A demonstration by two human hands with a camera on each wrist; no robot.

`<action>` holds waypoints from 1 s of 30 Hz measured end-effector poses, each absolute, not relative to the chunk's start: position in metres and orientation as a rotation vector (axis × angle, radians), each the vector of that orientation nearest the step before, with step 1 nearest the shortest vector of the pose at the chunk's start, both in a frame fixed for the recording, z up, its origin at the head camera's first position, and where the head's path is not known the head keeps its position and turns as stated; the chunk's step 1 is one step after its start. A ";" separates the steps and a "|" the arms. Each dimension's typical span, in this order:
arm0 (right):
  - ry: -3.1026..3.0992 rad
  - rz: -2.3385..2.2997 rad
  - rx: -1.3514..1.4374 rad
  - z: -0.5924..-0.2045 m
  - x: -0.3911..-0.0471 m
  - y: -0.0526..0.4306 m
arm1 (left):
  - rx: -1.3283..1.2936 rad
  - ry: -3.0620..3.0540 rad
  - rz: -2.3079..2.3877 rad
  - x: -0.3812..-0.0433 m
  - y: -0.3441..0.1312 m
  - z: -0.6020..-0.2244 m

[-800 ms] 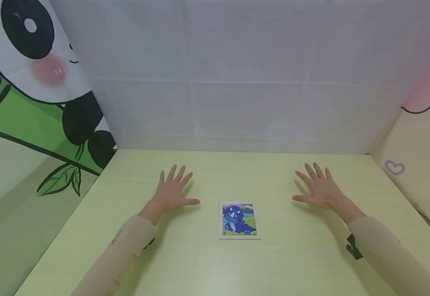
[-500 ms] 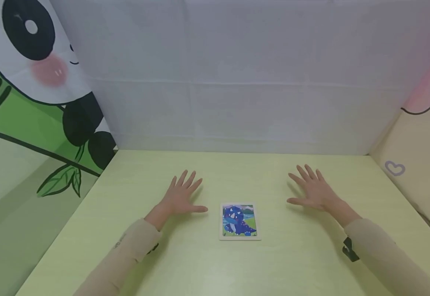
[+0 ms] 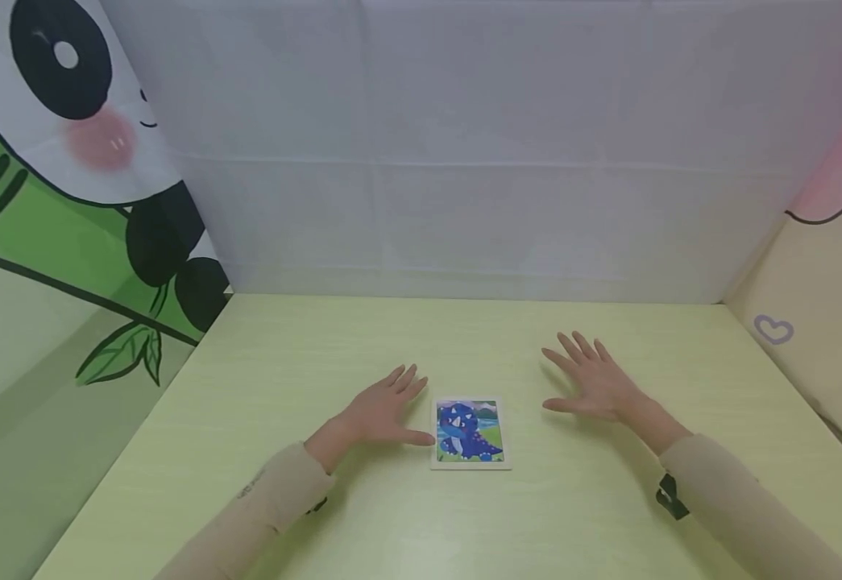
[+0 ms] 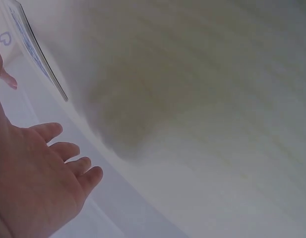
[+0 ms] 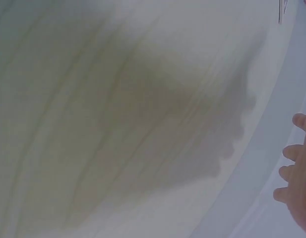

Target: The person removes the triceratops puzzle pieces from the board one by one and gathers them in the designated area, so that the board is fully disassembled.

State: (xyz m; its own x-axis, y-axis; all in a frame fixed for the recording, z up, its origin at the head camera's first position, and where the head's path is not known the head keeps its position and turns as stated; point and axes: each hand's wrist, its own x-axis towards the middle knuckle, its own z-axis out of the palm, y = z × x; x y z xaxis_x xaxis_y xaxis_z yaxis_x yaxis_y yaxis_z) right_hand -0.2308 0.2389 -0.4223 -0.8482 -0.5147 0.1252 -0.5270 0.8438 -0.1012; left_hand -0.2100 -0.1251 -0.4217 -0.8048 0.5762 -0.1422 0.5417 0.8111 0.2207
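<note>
A small rectangular picture puzzle or card (image 3: 470, 432) with a pale border and a blue cartoon dinosaur lies flat on the table (image 3: 464, 524). Just left of it is my left hand (image 3: 380, 412), fingers extended and thumb reaching to the picture's left edge; whether it touches cannot be told. My right hand (image 3: 595, 385) hovers farther off on the right, fingers spread, holding nothing. In the left wrist view the picture's edge (image 4: 41, 52) shows beyond the left hand (image 4: 38, 183). The right wrist view catches only part of the right hand (image 5: 299, 173) at its border.
A pale cloth wall (image 3: 479, 161) stands behind the table. On the left is a panel with a cartoon panda and bamboo (image 3: 80, 169); a cream and pink panel (image 3: 812, 362) with a drawn heart stands on the right.
My left hand has moved right and nearer to me, up to the picture. My right hand has shifted a little left, toward it. The picture stays in place.
</note>
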 end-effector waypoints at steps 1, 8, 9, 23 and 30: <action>-2.931 0.208 0.835 -0.423 -0.230 0.236 | 0.873 2.776 0.257 -0.208 -0.122 -0.421; -2.916 0.244 0.912 -0.425 -0.228 0.215 | 0.923 2.725 0.265 -0.198 -0.106 -0.421; -2.915 0.252 0.925 -0.425 -0.228 0.212 | 0.925 2.721 0.256 -0.197 -0.105 -0.421; -2.924 0.502 1.034 -0.426 -0.226 0.165 | 0.912 2.710 0.158 -0.195 -0.100 -0.425; -2.920 0.600 1.108 -0.423 -0.226 0.137 | 0.900 2.713 0.123 -0.196 -0.101 -0.426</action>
State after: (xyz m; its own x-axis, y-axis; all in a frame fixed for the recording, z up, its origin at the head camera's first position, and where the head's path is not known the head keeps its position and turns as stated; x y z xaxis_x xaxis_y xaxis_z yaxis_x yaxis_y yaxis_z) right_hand -0.2257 0.1365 -0.4226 -0.7564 -0.6470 0.0957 -0.6323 0.6861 -0.3597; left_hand -0.1959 -0.1015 -0.4260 -0.7667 0.5970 -0.2362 0.5731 0.8022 0.1672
